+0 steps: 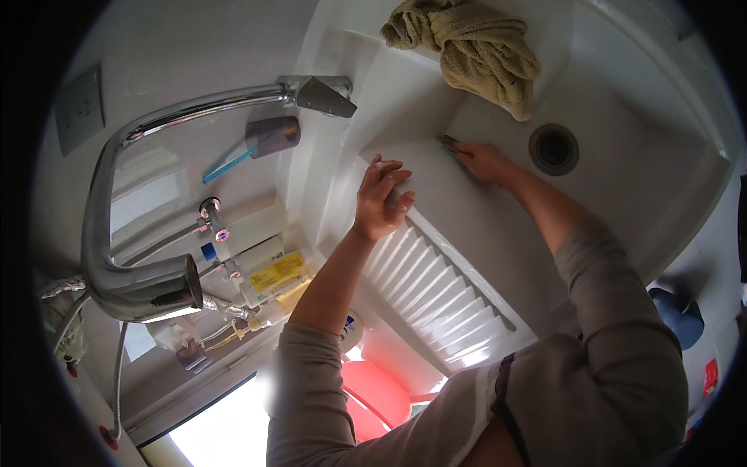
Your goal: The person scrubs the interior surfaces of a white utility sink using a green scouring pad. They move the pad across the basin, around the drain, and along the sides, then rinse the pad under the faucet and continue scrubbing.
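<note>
My right hand (pixel 478 161) is closed on a small scrubbing pad (pixel 450 145) with a green side. It presses the pad against the inner wall of a white sink basin (pixel 498 226). Most of the pad is hidden under my fingers. Raised over the basin's left edge, beside the ribbed washboard (pixel 436 288), is my left hand (pixel 383 198). Its fingers are loosely bent and apart, look wet, and hold nothing that I can see. A brown towel (pixel 486 54) lies bunched over the far rim, and the round drain (pixel 554 149) sits right of my right hand.
A chrome faucet (pixel 101 210) arches at the left. A purple cup (pixel 274 136) with a blue-handled item (pixel 228 163) stands near the basin's left edge. Bottles with a yellow label (pixel 276 272), valves (pixel 214 218) and hoses crowd below it. A red basin (pixel 377 397) is lower down.
</note>
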A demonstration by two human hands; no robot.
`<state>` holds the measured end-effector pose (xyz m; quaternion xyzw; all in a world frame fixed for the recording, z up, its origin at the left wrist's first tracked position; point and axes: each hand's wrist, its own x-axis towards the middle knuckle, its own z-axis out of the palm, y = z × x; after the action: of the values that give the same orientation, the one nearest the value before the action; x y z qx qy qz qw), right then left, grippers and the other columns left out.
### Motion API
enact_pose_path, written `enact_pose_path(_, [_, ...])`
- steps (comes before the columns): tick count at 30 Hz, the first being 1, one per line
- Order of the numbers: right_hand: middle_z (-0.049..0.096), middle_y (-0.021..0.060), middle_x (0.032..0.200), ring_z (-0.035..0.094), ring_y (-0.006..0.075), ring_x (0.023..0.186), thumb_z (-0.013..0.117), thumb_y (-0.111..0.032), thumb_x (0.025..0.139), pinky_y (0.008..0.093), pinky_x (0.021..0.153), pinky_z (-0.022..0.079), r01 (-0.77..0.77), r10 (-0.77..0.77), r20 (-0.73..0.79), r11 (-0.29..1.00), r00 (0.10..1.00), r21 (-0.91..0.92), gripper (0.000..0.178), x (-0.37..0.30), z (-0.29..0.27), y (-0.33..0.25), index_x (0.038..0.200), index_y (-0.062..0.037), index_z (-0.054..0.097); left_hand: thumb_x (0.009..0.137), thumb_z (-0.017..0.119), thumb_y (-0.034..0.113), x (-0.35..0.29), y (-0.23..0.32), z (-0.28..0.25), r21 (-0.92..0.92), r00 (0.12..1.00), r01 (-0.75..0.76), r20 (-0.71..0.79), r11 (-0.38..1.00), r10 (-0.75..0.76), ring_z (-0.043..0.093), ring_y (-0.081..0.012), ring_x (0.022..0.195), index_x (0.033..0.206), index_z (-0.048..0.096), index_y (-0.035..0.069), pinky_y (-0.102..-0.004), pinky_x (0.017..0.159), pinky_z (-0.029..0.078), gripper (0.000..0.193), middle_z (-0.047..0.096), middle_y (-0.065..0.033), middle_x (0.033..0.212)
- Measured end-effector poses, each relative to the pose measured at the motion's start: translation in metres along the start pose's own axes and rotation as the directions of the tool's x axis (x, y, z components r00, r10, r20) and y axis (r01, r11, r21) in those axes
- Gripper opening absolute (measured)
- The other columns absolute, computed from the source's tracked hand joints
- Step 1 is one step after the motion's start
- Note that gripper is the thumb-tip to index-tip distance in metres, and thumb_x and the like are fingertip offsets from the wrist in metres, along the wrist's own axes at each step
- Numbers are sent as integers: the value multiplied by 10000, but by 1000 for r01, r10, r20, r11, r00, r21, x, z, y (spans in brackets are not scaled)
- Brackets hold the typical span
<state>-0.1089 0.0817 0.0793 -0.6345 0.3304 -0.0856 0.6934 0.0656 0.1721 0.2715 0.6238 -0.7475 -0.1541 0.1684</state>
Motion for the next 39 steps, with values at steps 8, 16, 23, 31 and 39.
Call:
enact_pose_path(8, [653, 199, 1130, 615, 376, 1062, 522, -338, 934, 390, 931, 462, 61, -58, -22, 981, 998, 187, 389, -32, 16, -62, 1248, -129, 613, 786, 639, 256, 1, -4, -1, 183, 993, 103, -73, 978, -91, 528, -331, 1069, 1020, 652, 65, -481, 1013, 338, 302, 594, -140, 1061])
enact_pose_path(16, [645, 205, 1151, 641, 322, 1040, 518, -306, 955, 353, 908, 470, 102, -92, -98, 990, 991, 102, 401, -25, 17, -42, 1314, -134, 566, 838, 503, 69, 3, -16, 8, 15, 865, 362, -378, 932, -330, 457, -326, 977, 945, 529, 2, -418, 909, 367, 129, 494, -165, 1020])
enact_pose_path(23, [642, 197, 1148, 627, 334, 1052, 497, -261, 942, 386, 917, 472, -4, 7, -52, 998, 999, 63, 383, -17, 8, -35, 1301, -154, 576, 896, 418, 18, 5, -14, 11, -32, 826, 393, -427, 919, -368, 439, -318, 891, 890, 463, -8, -401, 825, 379, 52, 463, -160, 953])
enact_pose_path(31, [659, 197, 1052, 643, 366, 931, 494, -338, 947, 420, 840, 497, 53, -52, 29, 998, 998, -45, 410, -52, 14, -125, 1333, -210, 549, 939, 414, 62, -3, -25, 15, -24, 808, 372, -485, 928, -336, 431, -252, 877, 919, 466, 20, -353, 836, 374, 69, 432, -122, 958])
enact_pose_path(39, [669, 176, 1019, 653, 352, 899, 492, -333, 932, 418, 803, 502, 83, -82, 38, 996, 996, -17, 403, -47, 21, -144, 1311, -217, 569, 895, 402, 13, 4, -24, 18, -44, 797, 372, -496, 927, -344, 413, -318, 910, 893, 441, 11, -408, 850, 360, 39, 447, -160, 954])
